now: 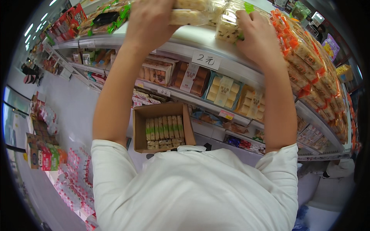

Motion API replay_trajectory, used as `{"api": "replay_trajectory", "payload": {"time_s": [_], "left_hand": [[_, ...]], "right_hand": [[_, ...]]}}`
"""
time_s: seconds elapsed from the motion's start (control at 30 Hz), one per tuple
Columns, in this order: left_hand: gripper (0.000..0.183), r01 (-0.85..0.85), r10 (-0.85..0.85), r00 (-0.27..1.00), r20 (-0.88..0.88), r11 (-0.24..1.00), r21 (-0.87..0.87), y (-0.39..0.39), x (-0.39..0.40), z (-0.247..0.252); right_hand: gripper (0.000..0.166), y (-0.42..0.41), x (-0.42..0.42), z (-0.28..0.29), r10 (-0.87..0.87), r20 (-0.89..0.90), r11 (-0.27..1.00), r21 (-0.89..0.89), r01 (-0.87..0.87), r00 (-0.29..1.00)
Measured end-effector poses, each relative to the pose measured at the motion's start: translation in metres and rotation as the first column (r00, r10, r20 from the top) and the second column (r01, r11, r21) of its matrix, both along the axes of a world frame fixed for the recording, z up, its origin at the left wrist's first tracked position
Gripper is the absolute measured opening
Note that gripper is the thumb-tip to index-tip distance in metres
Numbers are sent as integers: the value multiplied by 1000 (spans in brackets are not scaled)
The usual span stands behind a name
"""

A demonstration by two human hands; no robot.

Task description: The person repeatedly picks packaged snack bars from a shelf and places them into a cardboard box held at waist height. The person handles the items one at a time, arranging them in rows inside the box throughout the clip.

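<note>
Both my arms reach up to the top shelf of a store display. My left hand point(151, 24) is at a clear-wrapped pale snack pack point(189, 17), its fingers partly hidden behind the pack's end. Against the right side of another clear-wrapped pack with dark bits and green marks point(227, 29) lies my right hand point(255, 36), fingers bent over it. More wrapped packs stand behind these two at the picture's top edge. Below, an open cardboard box point(189, 127) holds rows of similar wrapped bars point(164, 128) with green bands.
Orange-wrapped snack packs point(306, 63) are piled to the right. Green-ended packages with a black tray point(106, 18) lie left. A price card point(206, 60) hangs on the shelf edge above boxed cakes point(222, 91). A person's pale sleeve point(341, 169) shows lower right; pink-capped bottles point(72, 179) stand left.
</note>
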State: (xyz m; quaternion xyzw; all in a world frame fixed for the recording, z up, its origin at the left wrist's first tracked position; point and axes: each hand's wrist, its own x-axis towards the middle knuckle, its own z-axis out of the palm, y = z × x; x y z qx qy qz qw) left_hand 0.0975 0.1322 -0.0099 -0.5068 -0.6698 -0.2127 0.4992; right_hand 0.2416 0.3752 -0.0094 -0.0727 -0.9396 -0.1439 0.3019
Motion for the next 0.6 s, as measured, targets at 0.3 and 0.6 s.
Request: {"api": "replay_trajectory", "payload": {"time_s": [0.3,0.6], "left_hand": [[80,-183,-19,892,451,898,399,-132,82,-150],[66,-571,79,139,987,821,15,-180,145,-305]], "right_hand": [[41,3,1,7,12,105,987,-160,5,994],[45,-80,21,12,116,-22,991,-68,-117,993]]}}
